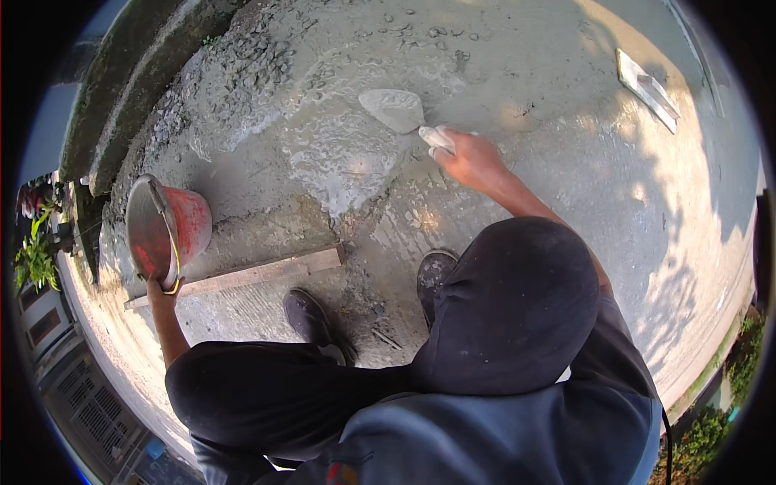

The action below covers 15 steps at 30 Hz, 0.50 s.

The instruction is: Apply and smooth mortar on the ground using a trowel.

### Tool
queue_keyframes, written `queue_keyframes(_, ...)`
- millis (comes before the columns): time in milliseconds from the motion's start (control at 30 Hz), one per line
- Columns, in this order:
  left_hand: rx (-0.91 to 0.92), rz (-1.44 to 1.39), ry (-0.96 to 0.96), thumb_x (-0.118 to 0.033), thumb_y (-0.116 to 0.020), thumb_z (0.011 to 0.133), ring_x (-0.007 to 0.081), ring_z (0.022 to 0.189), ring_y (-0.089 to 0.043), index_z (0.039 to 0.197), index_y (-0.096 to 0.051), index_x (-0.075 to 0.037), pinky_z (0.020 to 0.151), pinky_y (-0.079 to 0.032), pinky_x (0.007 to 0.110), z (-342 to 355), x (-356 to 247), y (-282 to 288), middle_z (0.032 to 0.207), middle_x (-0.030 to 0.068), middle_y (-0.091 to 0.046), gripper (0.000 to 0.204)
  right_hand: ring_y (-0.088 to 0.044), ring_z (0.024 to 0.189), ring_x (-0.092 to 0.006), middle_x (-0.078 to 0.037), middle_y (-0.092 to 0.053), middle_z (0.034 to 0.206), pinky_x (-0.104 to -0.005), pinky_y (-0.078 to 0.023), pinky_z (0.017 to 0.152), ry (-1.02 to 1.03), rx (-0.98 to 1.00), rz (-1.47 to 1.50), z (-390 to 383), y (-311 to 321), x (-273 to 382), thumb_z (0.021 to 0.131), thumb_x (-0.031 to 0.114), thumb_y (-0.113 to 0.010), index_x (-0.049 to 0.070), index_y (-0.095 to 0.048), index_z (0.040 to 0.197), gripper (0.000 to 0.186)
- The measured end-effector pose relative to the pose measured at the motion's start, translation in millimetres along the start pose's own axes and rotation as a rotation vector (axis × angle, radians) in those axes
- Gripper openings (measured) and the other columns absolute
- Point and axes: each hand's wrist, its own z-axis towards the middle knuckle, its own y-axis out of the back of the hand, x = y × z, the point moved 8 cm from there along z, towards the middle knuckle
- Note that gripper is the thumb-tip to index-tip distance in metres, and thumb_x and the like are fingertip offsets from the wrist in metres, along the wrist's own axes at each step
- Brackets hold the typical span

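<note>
My right hand [469,158] is closed round the handle of a trowel, its fingertips pale with cement. The trowel's blade [394,109], coated grey, lies over wet cement [347,162] spread on the ground. To the left, my left hand [162,293] grips a red bucket [187,222] at its rim, beside the yellowish handle. The bucket is tipped on its side with its mouth turned left, and grey residue coats its rim. Most of my left fingers are hidden behind the rim.
A wooden batten [259,273] lies between my feet and the cement, under the bucket side. A float [648,90] rests on the ground at far right. Rough mortar [242,69] lies beside a concrete kerb [129,89] at upper left. My shoes [307,315] stand close by.
</note>
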Motion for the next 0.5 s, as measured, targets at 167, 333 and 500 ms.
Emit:
queue_keyframes(167,0.037,0.034,-0.059,-0.024,-0.049,0.087,0.0341,0.104,-0.054,0.116,-0.050,-0.003,0.083,-0.051,0.055,1,-1,-11,0.112,0.0139,-0.055,0.036,-0.061,0.097,-0.0379,-0.021,-0.064,0.103,-0.0438,-0.048,0.084,-0.054,-0.037,-0.010,34,15,-34,0.083,0.036,-0.056,0.005,-0.055,0.124,0.051)
queue_keyframes(333,0.000,0.041,-0.060,-0.023,-0.049,0.086,0.0334,0.103,-0.055,0.113,-0.051,-0.003,0.083,-0.051,0.055,-4,3,-20,0.112,0.0136,-0.055,0.034,-0.064,0.092,-0.0345,-0.022,-0.066,0.099,-0.0403,-0.049,0.081,-0.165,-0.261,0.022,59,78,-106,0.081,0.037,-0.059,0.004,-0.055,0.125,0.055)
queue_keyframes(500,0.020,0.034,-0.092,-0.023,-0.049,0.086,0.0332,0.105,-0.054,0.114,-0.051,-0.004,0.084,-0.051,0.055,2,1,-5,0.113,0.0130,-0.055,0.034,-0.063,0.095,-0.0333,-0.023,-0.065,0.102,-0.0381,-0.048,0.083,-0.358,-0.150,0.260,46,93,-104,0.081,0.038,-0.061,0.002,-0.055,0.125,0.057)
